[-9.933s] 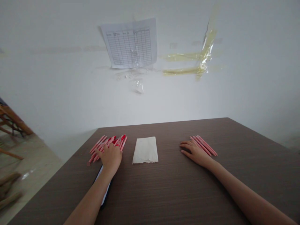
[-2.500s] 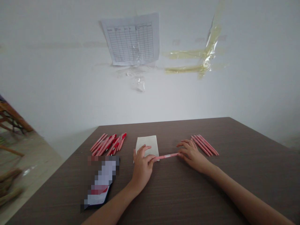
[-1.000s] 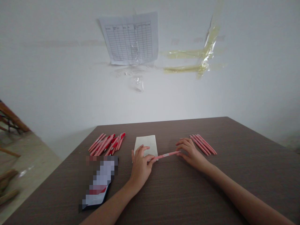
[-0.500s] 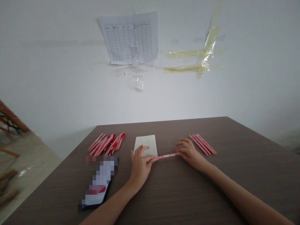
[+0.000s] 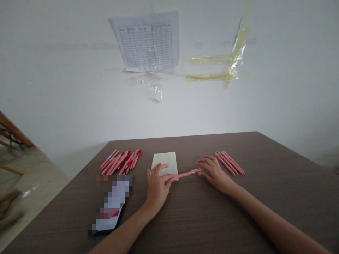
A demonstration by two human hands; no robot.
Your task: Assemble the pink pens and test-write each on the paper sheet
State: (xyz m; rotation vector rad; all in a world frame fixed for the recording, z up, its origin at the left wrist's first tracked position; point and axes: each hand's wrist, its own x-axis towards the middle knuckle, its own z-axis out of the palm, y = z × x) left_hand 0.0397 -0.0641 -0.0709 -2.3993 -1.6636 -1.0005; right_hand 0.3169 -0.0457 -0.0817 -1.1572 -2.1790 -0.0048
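Note:
A pink pen (image 5: 186, 174) is stretched between my two hands, just above the table and tilted slightly up toward the right. My left hand (image 5: 158, 183) pinches its left end between thumb and forefinger, with the other fingers spread over a small pale notepad (image 5: 171, 160). At the pen's right end, where a pale clip-like part shows, the thumb and forefinger of my right hand (image 5: 214, 173) close on it. Just beyond the right hand lie several pink pens (image 5: 230, 163) side by side in a neat row.
On the left of the brown table (image 5: 201, 218) lies a loose pile of pink and red pens (image 5: 120, 162). Nearer me is a phone (image 5: 112, 208) with a blurred screen. A printed sheet (image 5: 149, 42) and yellowed tape (image 5: 209, 77) cling to the wall behind.
The pen's right end has risen a little and the pen has turned, so its pale part now shows along the upper side. Both hands stay nearly in place.

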